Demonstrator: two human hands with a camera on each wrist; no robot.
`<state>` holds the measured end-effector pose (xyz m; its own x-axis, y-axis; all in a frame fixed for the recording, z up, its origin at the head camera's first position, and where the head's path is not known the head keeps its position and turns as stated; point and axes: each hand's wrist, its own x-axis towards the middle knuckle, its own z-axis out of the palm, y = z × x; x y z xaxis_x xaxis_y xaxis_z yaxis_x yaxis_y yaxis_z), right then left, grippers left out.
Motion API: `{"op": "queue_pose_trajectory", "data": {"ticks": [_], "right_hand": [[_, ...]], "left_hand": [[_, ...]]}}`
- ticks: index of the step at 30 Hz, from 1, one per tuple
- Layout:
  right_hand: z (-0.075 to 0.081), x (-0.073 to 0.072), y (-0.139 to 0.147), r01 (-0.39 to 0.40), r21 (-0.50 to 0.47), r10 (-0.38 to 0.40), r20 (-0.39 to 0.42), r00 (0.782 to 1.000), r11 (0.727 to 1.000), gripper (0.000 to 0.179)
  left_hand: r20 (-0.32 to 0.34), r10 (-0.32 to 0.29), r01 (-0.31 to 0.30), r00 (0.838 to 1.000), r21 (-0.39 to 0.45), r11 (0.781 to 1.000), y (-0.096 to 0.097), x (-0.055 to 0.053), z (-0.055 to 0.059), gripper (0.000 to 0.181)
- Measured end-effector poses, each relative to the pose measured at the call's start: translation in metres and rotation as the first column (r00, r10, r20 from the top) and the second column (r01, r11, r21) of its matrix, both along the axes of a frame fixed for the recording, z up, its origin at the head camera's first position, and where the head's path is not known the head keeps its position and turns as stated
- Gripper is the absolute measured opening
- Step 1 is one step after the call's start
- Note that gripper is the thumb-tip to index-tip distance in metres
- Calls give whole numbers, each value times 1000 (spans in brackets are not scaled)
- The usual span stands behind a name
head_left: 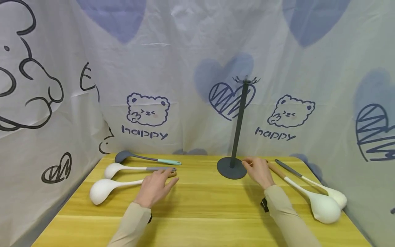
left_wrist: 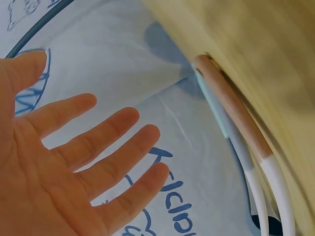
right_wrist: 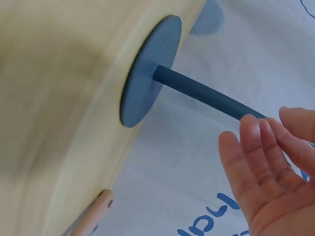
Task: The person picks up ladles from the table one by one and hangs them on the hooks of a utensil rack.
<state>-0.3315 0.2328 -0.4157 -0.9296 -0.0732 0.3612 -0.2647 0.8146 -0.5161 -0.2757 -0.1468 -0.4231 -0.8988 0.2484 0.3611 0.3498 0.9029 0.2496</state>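
Note:
My left hand (head_left: pixel 155 187) is above the table's left side with its fingers spread and nothing in them. Beneath it in the head view lies a white ladle (head_left: pixel 103 190) with a wooden handle (left_wrist: pixel 236 108), partly hidden by the hand. Just behind are a white ladle with a grey handle (head_left: pixel 114 168) and a dark ladle with a mint handle (head_left: pixel 123 156). Over to the right, my right hand (head_left: pixel 260 171) holds nothing, its fingers loosely bent. It overlaps the base edge of a dark stand (head_left: pixel 238 127); the right wrist view shows the fingers near the pole (right_wrist: pixel 202 93).
Right of the stand lie a white ladle with a wooden handle (head_left: pixel 324 207) and a cream ladle with a grey handle (head_left: pixel 336 196). Small hooks (head_left: pixel 246 81) fan out atop the pole. A printed curtain (head_left: pixel 185 68) hangs behind the wooden table (head_left: pixel 203 206).

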Motion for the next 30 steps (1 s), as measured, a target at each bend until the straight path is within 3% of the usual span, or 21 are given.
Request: {"op": "queue_pose_trajectory", "data": {"ticks": [6,10,17,24,30], "right_hand": [[18,-20,-5,35,-51,-35,-8,999,998,30],[31,-33,-8,74,-76,-77,-28,997,994,32],[48,-53,-17,130,-145,-132,-5,991,981,50],[55,-69,-24,78,-259,-54,99,994,963,58],[56,-79,-29,47,-247,-35,53,998,968,41]], "left_hand": [[-83,-17,19,996,26,999,5,4,9,40],[-148,-33,38,988,30,999,2,5,6,32],[-197,-35,46,980,49,998,-1,3,3,27],[-196,-55,63,979,35,997,1,3,1,23],[-207,-60,67,976,25,997,2,2,-1,22]]}}
